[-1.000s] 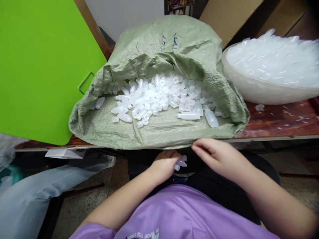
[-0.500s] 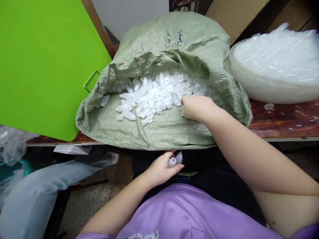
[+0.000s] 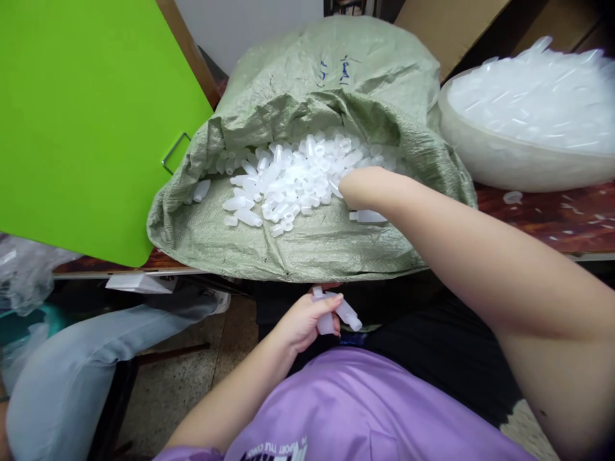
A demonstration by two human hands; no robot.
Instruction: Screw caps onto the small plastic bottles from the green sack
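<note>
My left hand [image 3: 307, 320] is closed around small translucent plastic tubes [image 3: 348, 312] with narrow necks, below the front edge of the sack. At least two stick out between thumb and fingers. My right hand [image 3: 362, 186] reaches into the mouth of the green woven sack [image 3: 307, 256], among a heap of the same white tubes [image 3: 288, 192]. Its fingers are hidden behind the wrist and the heap. One loose tube [image 3: 369, 216] lies on the sack fabric just below my right wrist.
A bowl [image 3: 523, 173] heaped with clear plastic pieces stands at the right on the brown table [image 3: 538, 221]. A bright green board [image 3: 96, 128] with a metal handle takes up the left. Another person's leg in jeans [image 3: 72, 371] is at the lower left.
My right hand has moved deeper into the heap, so its fingers no longer show. In my left hand the tubes have turned, with one neck now pointing down and right.
</note>
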